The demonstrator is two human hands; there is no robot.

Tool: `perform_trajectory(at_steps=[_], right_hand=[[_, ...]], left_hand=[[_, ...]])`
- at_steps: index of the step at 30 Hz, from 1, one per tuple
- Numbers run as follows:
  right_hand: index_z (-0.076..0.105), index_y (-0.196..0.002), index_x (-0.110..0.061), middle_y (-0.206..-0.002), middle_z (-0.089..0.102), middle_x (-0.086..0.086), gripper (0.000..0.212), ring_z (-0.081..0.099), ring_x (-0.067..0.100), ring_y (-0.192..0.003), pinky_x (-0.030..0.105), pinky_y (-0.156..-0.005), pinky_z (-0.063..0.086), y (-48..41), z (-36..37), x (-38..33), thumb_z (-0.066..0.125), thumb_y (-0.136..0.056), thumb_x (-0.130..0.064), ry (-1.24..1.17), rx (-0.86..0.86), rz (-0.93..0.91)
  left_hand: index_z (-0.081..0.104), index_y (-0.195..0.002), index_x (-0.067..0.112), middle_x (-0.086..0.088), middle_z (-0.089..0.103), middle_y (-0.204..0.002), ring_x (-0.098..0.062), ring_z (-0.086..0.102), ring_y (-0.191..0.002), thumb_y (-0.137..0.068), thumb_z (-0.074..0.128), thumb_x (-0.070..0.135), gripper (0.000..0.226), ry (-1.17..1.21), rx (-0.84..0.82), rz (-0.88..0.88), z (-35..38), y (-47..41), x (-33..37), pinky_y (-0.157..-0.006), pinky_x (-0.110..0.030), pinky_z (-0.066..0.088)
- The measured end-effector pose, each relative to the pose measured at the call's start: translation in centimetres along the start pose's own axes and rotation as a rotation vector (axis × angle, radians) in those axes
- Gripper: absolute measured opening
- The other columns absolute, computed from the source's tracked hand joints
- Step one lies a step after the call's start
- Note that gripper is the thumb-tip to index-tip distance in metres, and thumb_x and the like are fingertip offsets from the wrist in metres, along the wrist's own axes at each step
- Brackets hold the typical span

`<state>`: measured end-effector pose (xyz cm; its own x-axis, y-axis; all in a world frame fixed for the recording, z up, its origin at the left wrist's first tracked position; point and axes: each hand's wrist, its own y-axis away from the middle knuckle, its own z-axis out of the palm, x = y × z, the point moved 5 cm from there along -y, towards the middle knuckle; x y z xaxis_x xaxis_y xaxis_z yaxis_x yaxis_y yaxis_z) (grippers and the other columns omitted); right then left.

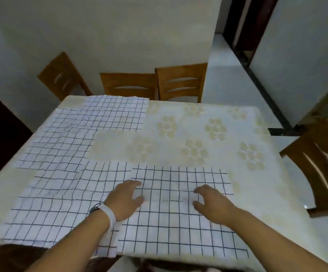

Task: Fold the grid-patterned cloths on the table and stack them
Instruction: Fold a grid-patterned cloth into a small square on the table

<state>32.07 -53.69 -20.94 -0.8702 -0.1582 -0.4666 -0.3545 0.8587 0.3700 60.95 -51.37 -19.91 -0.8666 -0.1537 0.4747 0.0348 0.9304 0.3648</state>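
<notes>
The nearest grid-patterned cloth [178, 232] lies spread flat at the near right of the table, its sides parallel to the table's edges and its grid lines running straight away and straight across; it looks close to square, so no long axis can be told. Its left edge overlaps a second cloth [61, 205], which lies flat but rippled at the near left. Both hands rest palm down on the nearest cloth, well apart. The left hand [125, 201] sits at the overlap with fingers pointing right and loosely spread, the thumb apart. The right hand [212, 203] has fingers pointing left, lightly bent, fingertips on the fabric. Neither hand visibly pinches the cloth, though the view is blurred. A white wristband [111, 215] circles the left wrist. A third cloth [61, 142] lies further along the left side and a fourth cloth [116, 112] at the far edge. The table [198, 134] wears a pale floral cover, with wooden chairs [180, 83] around it
</notes>
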Motion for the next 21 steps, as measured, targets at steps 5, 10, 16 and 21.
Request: perform_trajectory(at_steps=[5, 10, 16, 21], right_hand=[[0.046, -0.139, -0.022, -0.139, 0.047, -0.002, 0.049, 0.045, 0.015, -0.127, 0.029, -0.104, 0.039, -0.7, 1.2, -1.1, 0.051, -0.095, -0.044, -0.039, 0.049, 0.122], [0.046, -0.139, -0.02, -0.14, 0.046, 0.0, 0.047, 0.045, 0.016, -0.127, 0.022, -0.099, 0.036, -0.5, 2.1, -0.6, 0.052, -0.096, -0.039, -0.056, 0.068, 0.215], [0.049, -0.135, -0.017, -0.14, 0.047, 0.004, 0.045, 0.048, 0.017, -0.124, 0.021, -0.097, 0.036, -0.5, 2.9, 3.1, 0.055, -0.095, -0.036, -0.111, 0.081, 0.315], [0.047, -0.138, -0.015, -0.138, 0.046, 0.007, 0.047, 0.048, 0.022, -0.125, 0.028, -0.1, 0.038, -1.3, 4.4, 6.5, 0.054, -0.096, -0.035, -0.099, 0.056, 0.347]], left_hand=[[0.039, -0.141, 0.028, 0.006, 0.039, -0.145, -0.014, 0.038, -0.131, -0.091, 0.054, 0.049, 0.057, 0.041, -0.068, 0.052, -0.4, -2.7, -2.8, -0.108, -0.031, 0.034], [0.039, -0.141, 0.026, 0.004, 0.037, -0.147, -0.016, 0.038, -0.132, -0.091, 0.053, 0.047, 0.056, 0.055, -0.117, 0.077, 0.2, -4.4, -3.5, -0.108, -0.032, 0.035], [0.035, -0.144, 0.024, 0.005, 0.034, -0.15, -0.015, 0.036, -0.134, -0.093, 0.05, 0.047, 0.058, -0.008, -0.21, 0.085, 3.1, -5.5, -2.9, -0.108, -0.029, 0.032], [0.026, -0.148, 0.026, 0.004, 0.029, -0.153, -0.017, 0.032, -0.137, -0.091, 0.05, 0.046, 0.065, -0.003, -0.273, 0.065, 7.1, -5.7, -2.2, -0.112, -0.034, 0.03]])
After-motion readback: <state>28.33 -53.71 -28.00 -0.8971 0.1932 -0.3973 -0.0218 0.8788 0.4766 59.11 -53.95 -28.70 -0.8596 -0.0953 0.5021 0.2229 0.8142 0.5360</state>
